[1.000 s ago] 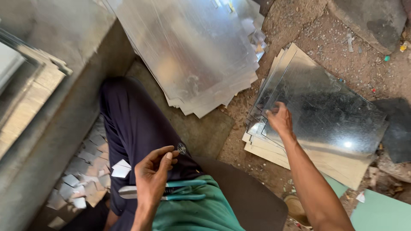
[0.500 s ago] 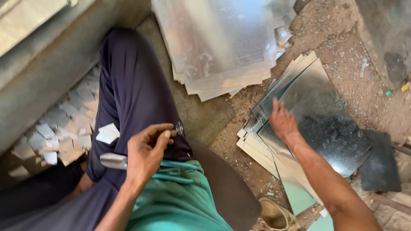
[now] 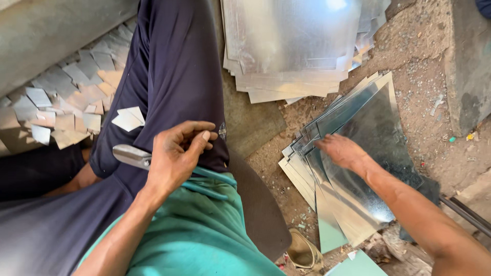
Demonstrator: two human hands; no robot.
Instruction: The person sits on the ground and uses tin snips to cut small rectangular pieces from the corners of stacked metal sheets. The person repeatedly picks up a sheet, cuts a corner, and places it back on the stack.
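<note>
On the lap, snips (image 3: 131, 156) blade leftward.

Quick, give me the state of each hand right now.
Left hand: closed around metal shears, resting on the thigh.
Right hand: open, fingers flat on the top metal sheet of the stack; not gripping it.

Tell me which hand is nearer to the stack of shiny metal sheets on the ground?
The right hand: it rests on top of the stack of metal sheets. The left hand is off to the side over the lap, holding metal snips.
</note>
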